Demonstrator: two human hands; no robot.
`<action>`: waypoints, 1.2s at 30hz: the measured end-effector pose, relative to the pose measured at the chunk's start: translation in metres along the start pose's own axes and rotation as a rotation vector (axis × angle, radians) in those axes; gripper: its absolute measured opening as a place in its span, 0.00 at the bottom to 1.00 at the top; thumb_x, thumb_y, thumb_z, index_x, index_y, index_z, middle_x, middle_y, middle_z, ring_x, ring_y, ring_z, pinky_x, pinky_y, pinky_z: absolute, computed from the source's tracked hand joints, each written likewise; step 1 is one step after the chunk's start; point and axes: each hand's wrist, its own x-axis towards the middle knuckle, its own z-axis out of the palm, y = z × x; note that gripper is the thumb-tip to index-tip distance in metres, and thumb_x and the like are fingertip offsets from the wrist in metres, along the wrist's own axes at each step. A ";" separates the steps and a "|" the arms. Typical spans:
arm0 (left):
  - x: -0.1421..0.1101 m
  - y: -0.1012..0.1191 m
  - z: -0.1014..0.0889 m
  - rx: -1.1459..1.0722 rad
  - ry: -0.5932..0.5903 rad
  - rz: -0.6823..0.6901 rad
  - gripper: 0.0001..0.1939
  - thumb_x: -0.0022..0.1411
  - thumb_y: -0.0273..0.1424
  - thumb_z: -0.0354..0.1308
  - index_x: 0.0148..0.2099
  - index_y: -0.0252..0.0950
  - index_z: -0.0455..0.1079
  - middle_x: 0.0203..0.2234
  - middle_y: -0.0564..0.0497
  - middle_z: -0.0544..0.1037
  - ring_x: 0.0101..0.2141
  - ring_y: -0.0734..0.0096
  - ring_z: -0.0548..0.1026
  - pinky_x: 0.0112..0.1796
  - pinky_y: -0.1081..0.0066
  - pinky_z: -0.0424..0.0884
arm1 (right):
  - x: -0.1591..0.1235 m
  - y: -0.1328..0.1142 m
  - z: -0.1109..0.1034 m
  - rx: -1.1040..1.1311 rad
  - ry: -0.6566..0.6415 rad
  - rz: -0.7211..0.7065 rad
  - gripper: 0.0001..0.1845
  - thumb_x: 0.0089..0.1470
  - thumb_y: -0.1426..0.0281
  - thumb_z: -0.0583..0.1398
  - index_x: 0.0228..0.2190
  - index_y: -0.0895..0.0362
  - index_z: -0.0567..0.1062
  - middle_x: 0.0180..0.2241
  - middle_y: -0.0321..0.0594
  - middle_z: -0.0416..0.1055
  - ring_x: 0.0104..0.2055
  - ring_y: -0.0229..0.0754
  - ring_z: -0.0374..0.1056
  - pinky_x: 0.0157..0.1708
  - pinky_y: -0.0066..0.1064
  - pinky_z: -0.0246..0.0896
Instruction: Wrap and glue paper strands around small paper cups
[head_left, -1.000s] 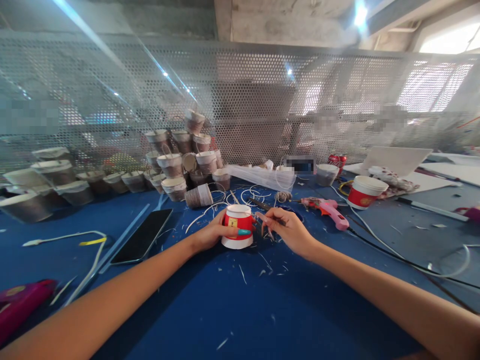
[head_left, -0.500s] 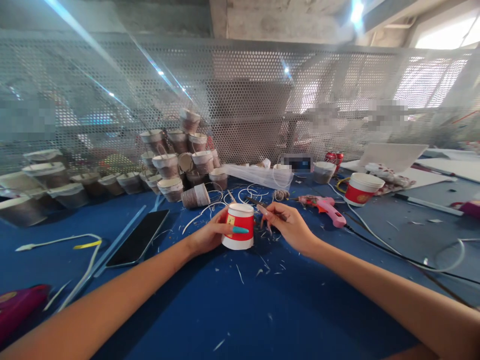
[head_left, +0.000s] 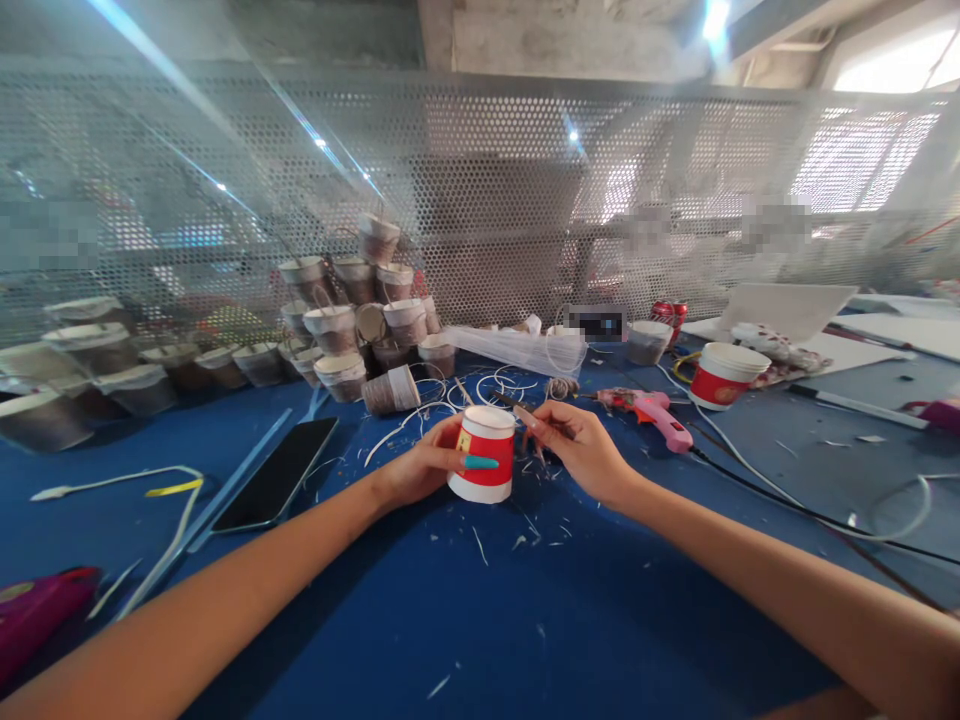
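My left hand (head_left: 420, 468) grips a red and white paper cup (head_left: 486, 452) that stands upside down on the blue table (head_left: 465, 620), thumb with a teal nail across its side. My right hand (head_left: 577, 448) sits just right of the cup, fingers pinched on a thin dark tool (head_left: 525, 410) that points toward the cup's top edge. White scraps and curled strips (head_left: 480, 388) lie around the cup.
A pile of brown wrapped cups (head_left: 360, 320) stands behind. A black phone (head_left: 274, 474) lies at left, a pink glue gun (head_left: 649, 410) with a black cable (head_left: 787, 505) at right, another red cup (head_left: 720, 376) beyond. A perforated metal screen (head_left: 487, 200) closes the back.
The cup has tilted and shifted slightly right in my left hand. My right hand has stayed close beside it with the tool.
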 end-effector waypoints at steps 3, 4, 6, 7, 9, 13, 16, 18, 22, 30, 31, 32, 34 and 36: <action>0.000 0.000 -0.001 -0.005 -0.002 -0.009 0.28 0.40 0.23 0.61 0.48 0.31 0.66 0.37 0.43 0.77 0.35 0.62 0.75 0.38 0.65 0.68 | 0.000 -0.001 0.000 -0.018 -0.002 -0.005 0.14 0.54 0.60 0.54 0.24 0.56 0.68 0.20 0.33 0.62 0.23 0.33 0.57 0.24 0.28 0.51; 0.000 -0.001 -0.002 -0.008 -0.002 -0.013 0.28 0.40 0.23 0.62 0.48 0.31 0.66 0.37 0.43 0.77 0.36 0.62 0.75 0.39 0.65 0.68 | -0.001 -0.001 0.000 -0.024 0.000 -0.004 0.14 0.54 0.60 0.54 0.24 0.56 0.68 0.20 0.33 0.62 0.23 0.33 0.57 0.24 0.28 0.51; 0.000 -0.001 -0.002 -0.011 -0.002 -0.025 0.30 0.39 0.23 0.62 0.49 0.31 0.65 0.38 0.44 0.77 0.36 0.62 0.75 0.39 0.65 0.67 | -0.001 -0.001 0.000 -0.040 0.000 -0.001 0.14 0.54 0.60 0.54 0.24 0.56 0.68 0.20 0.32 0.62 0.24 0.33 0.57 0.24 0.28 0.51; 0.000 -0.001 -0.002 -0.009 -0.001 -0.030 0.30 0.39 0.23 0.62 0.49 0.31 0.65 0.38 0.43 0.77 0.37 0.61 0.75 0.40 0.64 0.67 | -0.001 -0.001 0.000 -0.049 -0.001 0.000 0.14 0.54 0.60 0.54 0.24 0.56 0.68 0.20 0.33 0.62 0.24 0.33 0.57 0.24 0.28 0.50; 0.000 -0.001 -0.002 -0.005 0.000 -0.035 0.31 0.39 0.23 0.62 0.49 0.31 0.65 0.37 0.43 0.77 0.38 0.60 0.75 0.40 0.63 0.67 | -0.001 -0.001 0.000 -0.070 -0.004 0.000 0.14 0.54 0.60 0.54 0.24 0.56 0.69 0.20 0.33 0.63 0.24 0.33 0.56 0.25 0.28 0.50; 0.000 -0.001 -0.001 -0.014 -0.014 -0.033 0.31 0.38 0.24 0.63 0.48 0.31 0.66 0.38 0.42 0.77 0.37 0.60 0.75 0.39 0.64 0.67 | -0.002 -0.002 0.001 -0.094 -0.003 -0.009 0.14 0.54 0.60 0.54 0.24 0.56 0.69 0.20 0.33 0.63 0.24 0.34 0.57 0.25 0.28 0.51; 0.000 0.000 0.000 -0.010 -0.018 -0.045 0.32 0.37 0.25 0.64 0.49 0.30 0.65 0.38 0.42 0.77 0.38 0.59 0.75 0.40 0.64 0.67 | -0.002 -0.003 0.001 -0.102 -0.003 -0.012 0.14 0.54 0.60 0.53 0.24 0.56 0.68 0.20 0.32 0.63 0.25 0.34 0.57 0.26 0.28 0.51; 0.000 0.001 0.000 -0.004 -0.022 -0.049 0.33 0.37 0.26 0.65 0.50 0.30 0.64 0.39 0.41 0.76 0.39 0.58 0.74 0.41 0.63 0.66 | -0.003 -0.003 0.002 -0.108 -0.002 -0.017 0.15 0.55 0.60 0.53 0.24 0.56 0.68 0.20 0.33 0.63 0.25 0.34 0.58 0.26 0.28 0.51; 0.001 0.001 0.001 0.008 -0.047 -0.044 0.34 0.37 0.27 0.65 0.51 0.30 0.64 0.40 0.40 0.75 0.39 0.58 0.74 0.41 0.63 0.65 | -0.003 -0.003 0.003 -0.124 0.004 -0.024 0.15 0.55 0.59 0.53 0.24 0.56 0.68 0.20 0.33 0.63 0.26 0.35 0.58 0.27 0.29 0.52; 0.000 0.003 0.003 0.021 -0.068 -0.052 0.32 0.38 0.26 0.65 0.50 0.31 0.65 0.37 0.44 0.76 0.36 0.64 0.73 0.39 0.66 0.65 | -0.004 -0.003 0.003 -0.152 -0.002 -0.024 0.15 0.55 0.60 0.53 0.23 0.55 0.68 0.20 0.33 0.63 0.25 0.35 0.58 0.27 0.29 0.52; 0.000 0.003 0.004 0.022 -0.064 -0.059 0.32 0.38 0.25 0.64 0.50 0.31 0.65 0.37 0.44 0.76 0.36 0.64 0.73 0.39 0.66 0.65 | -0.005 -0.003 0.003 -0.154 0.000 -0.026 0.15 0.55 0.60 0.53 0.23 0.55 0.68 0.20 0.33 0.63 0.26 0.35 0.58 0.28 0.29 0.52; 0.000 0.004 0.004 0.023 -0.062 -0.062 0.32 0.38 0.25 0.64 0.50 0.31 0.65 0.37 0.44 0.76 0.36 0.64 0.73 0.39 0.66 0.65 | -0.005 -0.004 0.003 -0.154 0.003 -0.027 0.15 0.55 0.61 0.53 0.23 0.55 0.68 0.19 0.33 0.63 0.26 0.35 0.58 0.28 0.29 0.52; 0.000 0.004 0.005 0.024 -0.067 -0.061 0.32 0.38 0.24 0.64 0.49 0.32 0.65 0.37 0.44 0.76 0.36 0.64 0.73 0.39 0.66 0.65 | -0.005 -0.005 0.004 -0.149 -0.003 -0.018 0.15 0.55 0.60 0.53 0.23 0.55 0.68 0.19 0.33 0.63 0.26 0.36 0.58 0.28 0.30 0.53; 0.000 0.004 0.004 0.015 -0.068 -0.055 0.31 0.38 0.24 0.63 0.50 0.32 0.65 0.38 0.44 0.76 0.36 0.63 0.74 0.39 0.66 0.65 | -0.004 -0.005 0.004 -0.130 -0.012 -0.006 0.15 0.55 0.59 0.52 0.24 0.55 0.67 0.20 0.33 0.63 0.28 0.36 0.58 0.29 0.30 0.53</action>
